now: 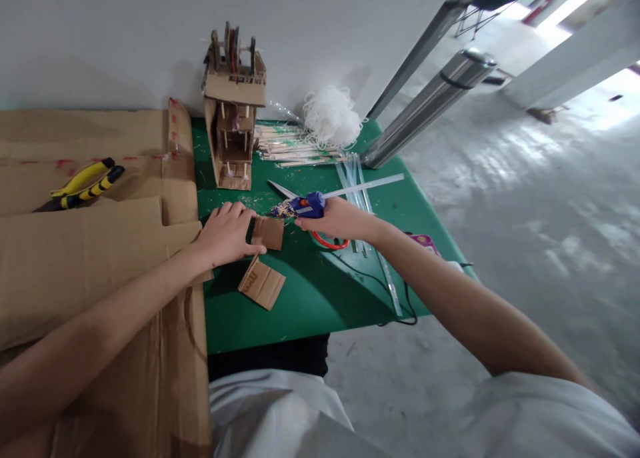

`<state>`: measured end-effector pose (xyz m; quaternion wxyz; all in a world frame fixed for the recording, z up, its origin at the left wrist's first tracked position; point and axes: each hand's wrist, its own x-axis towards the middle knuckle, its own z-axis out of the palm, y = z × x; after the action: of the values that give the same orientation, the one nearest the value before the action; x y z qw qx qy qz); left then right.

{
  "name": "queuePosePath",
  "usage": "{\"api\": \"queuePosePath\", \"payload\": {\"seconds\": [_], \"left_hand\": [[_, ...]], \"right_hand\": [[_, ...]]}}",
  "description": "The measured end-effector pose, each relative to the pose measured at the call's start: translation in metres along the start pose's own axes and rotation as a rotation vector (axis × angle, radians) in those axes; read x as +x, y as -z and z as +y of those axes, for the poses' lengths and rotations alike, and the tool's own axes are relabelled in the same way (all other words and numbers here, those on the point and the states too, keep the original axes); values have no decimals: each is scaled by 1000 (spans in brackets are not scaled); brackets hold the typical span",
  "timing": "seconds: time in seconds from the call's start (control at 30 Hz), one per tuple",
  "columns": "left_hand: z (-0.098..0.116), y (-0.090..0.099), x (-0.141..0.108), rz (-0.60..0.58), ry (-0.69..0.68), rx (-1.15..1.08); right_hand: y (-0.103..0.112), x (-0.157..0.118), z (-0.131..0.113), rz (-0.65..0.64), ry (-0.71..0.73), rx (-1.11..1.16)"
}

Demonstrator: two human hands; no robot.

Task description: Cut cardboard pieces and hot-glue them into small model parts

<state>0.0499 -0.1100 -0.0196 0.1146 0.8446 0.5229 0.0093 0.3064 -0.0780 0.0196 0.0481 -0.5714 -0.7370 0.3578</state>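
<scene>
My right hand is closed around a blue hot glue gun, whose nozzle points left. A clear glue stick sticks out of its rear. My left hand grips the left side of a small square cardboard piece, thumb at its lower corner and fingers at its upper edge. The nozzle is close to the upper edge of this piece; whether they touch I cannot tell. A second small cardboard piece, with a folded flap, lies just below. Scissors with red handles lie partly hidden under my right hand.
On the green table stands a cardboard tower. Beside it are wooden sticks, a white string heap and more glue sticks. Large cardboard sheets with yellow-black pliers cover the left. A cable runs near the front edge.
</scene>
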Motion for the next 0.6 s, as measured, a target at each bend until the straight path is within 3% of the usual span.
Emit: {"api": "queuePosePath", "payload": {"seconds": [0.6], "left_hand": [[2, 0, -1, 35, -3, -31]], "right_hand": [[-10, 9, -2, 1, 1, -8]]}}
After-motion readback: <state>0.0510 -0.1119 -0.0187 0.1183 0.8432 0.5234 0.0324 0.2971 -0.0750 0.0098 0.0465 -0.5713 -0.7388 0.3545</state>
